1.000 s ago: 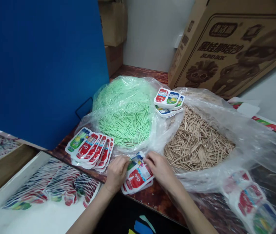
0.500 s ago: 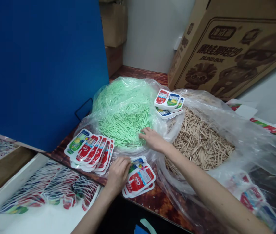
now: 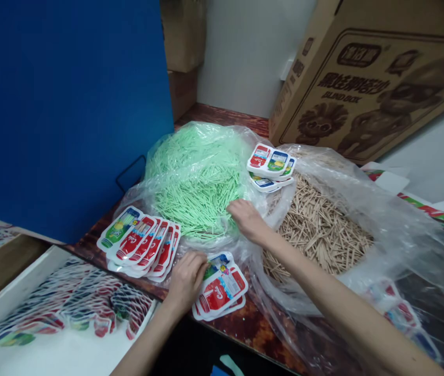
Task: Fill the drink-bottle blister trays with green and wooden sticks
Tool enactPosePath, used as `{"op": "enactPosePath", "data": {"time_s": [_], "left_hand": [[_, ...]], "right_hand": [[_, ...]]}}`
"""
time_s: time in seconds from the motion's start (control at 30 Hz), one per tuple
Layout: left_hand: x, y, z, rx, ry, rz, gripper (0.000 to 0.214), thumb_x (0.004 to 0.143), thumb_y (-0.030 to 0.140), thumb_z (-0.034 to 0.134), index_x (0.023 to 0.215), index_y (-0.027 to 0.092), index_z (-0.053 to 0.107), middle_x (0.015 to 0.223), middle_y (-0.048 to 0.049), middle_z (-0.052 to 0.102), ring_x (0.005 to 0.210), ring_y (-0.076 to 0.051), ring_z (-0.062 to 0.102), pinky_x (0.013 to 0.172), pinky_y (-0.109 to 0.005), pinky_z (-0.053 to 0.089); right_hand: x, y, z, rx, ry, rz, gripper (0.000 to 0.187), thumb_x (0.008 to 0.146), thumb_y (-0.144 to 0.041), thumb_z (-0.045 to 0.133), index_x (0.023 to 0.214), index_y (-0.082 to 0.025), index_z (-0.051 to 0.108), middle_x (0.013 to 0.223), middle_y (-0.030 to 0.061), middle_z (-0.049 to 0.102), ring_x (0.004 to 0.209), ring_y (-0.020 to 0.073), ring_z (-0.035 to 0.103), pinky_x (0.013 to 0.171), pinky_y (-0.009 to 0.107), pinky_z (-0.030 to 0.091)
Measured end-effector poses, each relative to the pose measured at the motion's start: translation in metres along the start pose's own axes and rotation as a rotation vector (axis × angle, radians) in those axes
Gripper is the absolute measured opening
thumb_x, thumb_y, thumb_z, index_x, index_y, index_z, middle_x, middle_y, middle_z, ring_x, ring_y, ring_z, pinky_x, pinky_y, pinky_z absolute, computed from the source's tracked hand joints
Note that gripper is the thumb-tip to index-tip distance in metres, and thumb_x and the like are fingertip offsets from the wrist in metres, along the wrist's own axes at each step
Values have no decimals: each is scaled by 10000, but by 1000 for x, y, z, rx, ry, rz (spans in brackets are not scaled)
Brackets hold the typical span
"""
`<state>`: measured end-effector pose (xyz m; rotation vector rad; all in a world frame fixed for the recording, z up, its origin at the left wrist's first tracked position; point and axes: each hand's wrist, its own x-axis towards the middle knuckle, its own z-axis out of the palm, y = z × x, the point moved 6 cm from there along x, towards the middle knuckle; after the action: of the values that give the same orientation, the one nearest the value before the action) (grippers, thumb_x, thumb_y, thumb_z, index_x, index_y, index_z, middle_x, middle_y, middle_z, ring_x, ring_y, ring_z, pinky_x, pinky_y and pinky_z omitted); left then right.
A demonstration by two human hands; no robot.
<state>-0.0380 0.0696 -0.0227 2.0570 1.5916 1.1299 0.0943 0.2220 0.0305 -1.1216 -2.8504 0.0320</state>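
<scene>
My left hand is closed at the left edge of a small stack of drink-printed packets, its fingers pinching the rim of the top one, which has a red cola panel and a blue-green panel. Over the front right edge of a heap of light green sticks in a clear plastic bag, my right hand has its fingers curled together; what they hold is hidden. To the left lies a fanned pile of similar packets. More packets rest between the two bags.
Brown sticks fill a second clear bag at right. Behind it leans a large carton. A blue panel stands at left, above a white box with netted packets. Further packets lie under plastic at lower right.
My right hand has drawn slightly back toward the right, its fingers more curled. My left hand stays at the packet stack. The whole view has shifted a little.
</scene>
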Motion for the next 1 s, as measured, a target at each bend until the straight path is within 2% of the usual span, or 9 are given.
{"op": "enactPosePath", "data": {"time_s": [0.1, 0.17, 0.33, 0.53, 0.7, 0.83, 1.0], "left_hand": [[1, -1, 1, 0, -6, -7, 97, 912, 166, 502, 863, 194, 582, 876, -57, 665, 833, -198, 606, 760, -343, 489], [2, -2, 0, -9, -5, -15, 105, 914, 170, 498, 858, 193, 584, 868, -59, 665, 826, -197, 608, 754, -341, 489], [1, -3, -1, -26, -11, -46, 114, 918, 182, 491, 857, 195, 587, 870, -59, 668, 831, -201, 614, 761, -346, 487], [1, -5, -2, -48, -2, -47, 108, 918, 192, 500, 848, 198, 582, 887, -54, 669, 855, -200, 618, 777, -343, 486], [2, -6, -1, -68, -20, -68, 108, 921, 197, 494, 860, 199, 583, 879, -55, 666, 845, -199, 610, 767, -346, 482], [3, -4, -3, -74, -14, -71, 120, 917, 203, 493, 847, 203, 590, 862, -58, 667, 831, -201, 613, 753, -347, 486], [4, -3, -5, -79, -10, -69, 127, 915, 209, 490, 829, 207, 583, 845, -54, 667, 815, -201, 613, 747, -350, 485]], "right_hand": [[2, 16, -2, -31, -167, 274, 265, 975, -205, 347, 1045, -141, 595, 1028, 144, 670, 992, 235, 579, 811, 313, 384], [5, 18, 0, -48, -282, 344, 262, 954, -184, 368, 1043, -132, 608, 1004, 160, 692, 954, 243, 624, 754, 297, 394], [15, 15, 7, -77, -430, 375, 251, 875, -96, 429, 983, -91, 656, 1015, 223, 703, 971, 275, 669, 726, 296, 423], [12, 19, 13, -101, -535, 315, 287, 896, -178, 454, 1150, -131, 578, 1063, 202, 701, 990, 288, 673, 732, 319, 453], [10, 13, 24, -135, -526, 332, 369, 824, -276, 595, 1149, -105, 560, 1034, 216, 705, 998, 311, 664, 813, 370, 438], [11, 0, 30, -152, -459, 361, 271, 851, -156, 500, 1100, -101, 591, 1047, 220, 696, 999, 295, 660, 865, 406, 401], [15, -10, 27, -136, -421, 400, 288, 858, -108, 448, 1085, -62, 619, 1081, 256, 673, 1032, 311, 643, 856, 412, 397]]}}
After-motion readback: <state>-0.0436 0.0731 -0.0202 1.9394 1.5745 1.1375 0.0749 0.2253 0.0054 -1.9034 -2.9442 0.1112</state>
